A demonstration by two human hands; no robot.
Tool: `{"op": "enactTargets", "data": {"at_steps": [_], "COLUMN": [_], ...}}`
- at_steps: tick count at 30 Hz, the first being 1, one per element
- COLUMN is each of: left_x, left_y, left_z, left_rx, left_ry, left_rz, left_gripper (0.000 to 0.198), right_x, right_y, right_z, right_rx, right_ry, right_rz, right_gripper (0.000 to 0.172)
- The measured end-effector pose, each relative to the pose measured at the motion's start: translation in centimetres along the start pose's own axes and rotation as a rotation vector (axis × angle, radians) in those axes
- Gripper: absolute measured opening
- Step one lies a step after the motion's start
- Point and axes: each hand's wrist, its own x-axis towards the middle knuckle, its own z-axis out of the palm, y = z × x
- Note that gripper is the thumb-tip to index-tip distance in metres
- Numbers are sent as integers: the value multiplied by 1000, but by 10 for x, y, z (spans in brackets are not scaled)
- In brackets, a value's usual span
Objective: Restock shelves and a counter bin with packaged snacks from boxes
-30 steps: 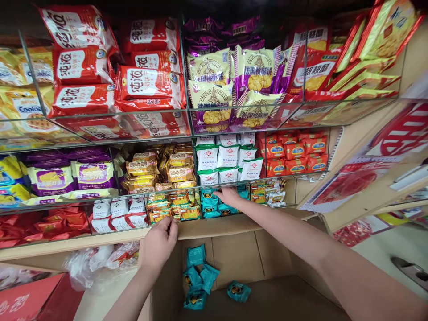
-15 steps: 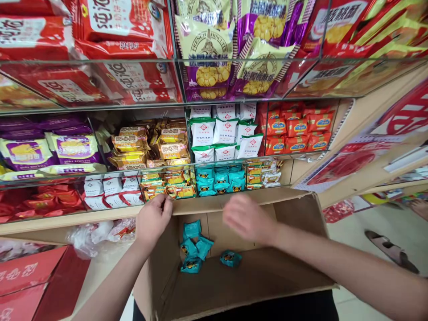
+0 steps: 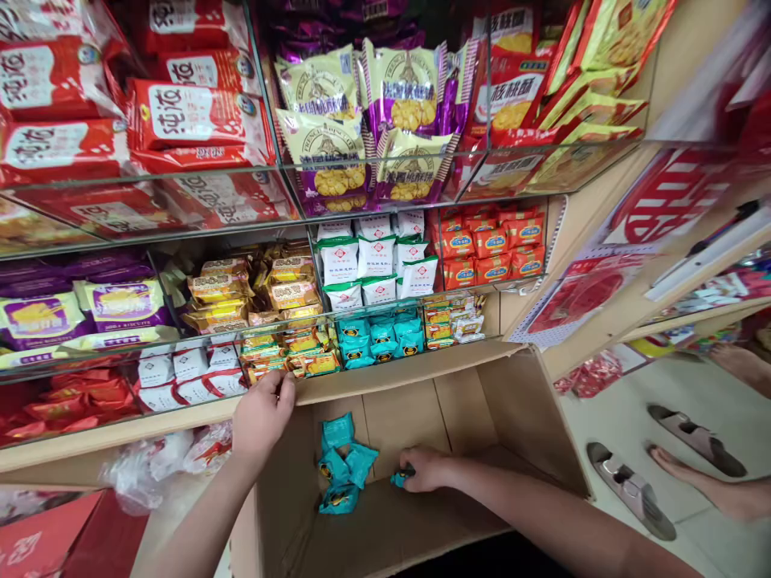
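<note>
My left hand (image 3: 262, 413) is closed on the upper left rim of an open cardboard box (image 3: 415, 405). Inside the box, my right hand (image 3: 426, 469) has its fingers around a small teal snack packet (image 3: 398, 479), most of it covered by the fingers. To the left of that hand, several loose teal packets (image 3: 338, 499) lie in a small cluster on the box bottom. The box stands up against the shelf front, where matching teal packets (image 3: 383, 331) fill a compartment just beyond its far rim.
Glass-fronted shelves hold red bags (image 3: 193, 112), purple-and-cream biscuit bags (image 3: 406, 164), white packets (image 3: 377, 257) and small orange-red packets (image 3: 494, 242). A red carton (image 3: 66, 534) stands at lower left. On the right, another person's foot (image 3: 716, 482) is near sandals (image 3: 632, 490) on the floor.
My right hand has moved down into the box and closed on the lone teal packet. My left hand stays at the rim. The view has shifted, showing more of the floor at right.
</note>
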Motion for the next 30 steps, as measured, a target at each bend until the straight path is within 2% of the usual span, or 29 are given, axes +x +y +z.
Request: {"op": "enactTargets", "data": {"at_steps": [3, 6, 7, 8, 9, 10, 12, 15, 17, 22, 27, 30], "left_x": [-9, -35, -46, -57, -66, -74, -84, -88, -89, -92, -99, -102], "left_y": [10, 42, 57, 72, 87, 100, 121, 137, 141, 150, 153, 155], "left_z": [-6, -6, -4, 0, 4, 9, 20, 31, 34, 32, 33, 34], "left_rx": [-84, -211, -285, -487, -683, -834, -931, -979, -1012, -1049, -1057, -1103], "left_ry": [67, 56, 14, -102, -228, -326, -377, -294, -233, -123, -48, -50], "left_rz": [82, 207, 249, 241, 152, 23, -87, -169, -199, -219, -269, -335], "left_gripper": [29, 29, 30, 32, 31, 25, 23, 25, 26, 24, 25, 26], "right_x": [-17, -44, -53, -61, -68, -73, -78, -78, -75, -69, -72, -77], "right_y": [-18, -51, -63, -73, -82, -88, -94, -91, -88, -83, -82, -81], "right_z": [-12, -29, -35, -40, -44, -47, -49, -46, -44, -46, -50, -54], "right_rx": [204, 698, 889, 1021, 1087, 1077, 940, 691, 597, 422, 216, 130], "right_ry": [-44, -115, -125, -106, -50, 39, 286, 701, 886, 1042, 1232, 1322], "right_rz": [20, -58, -95, -122, -133, -134, -114, -108, -107, -88, -211, -292], "right_gripper": [21, 30, 33, 35, 38, 39, 40, 40, 41, 41, 39, 38]}}
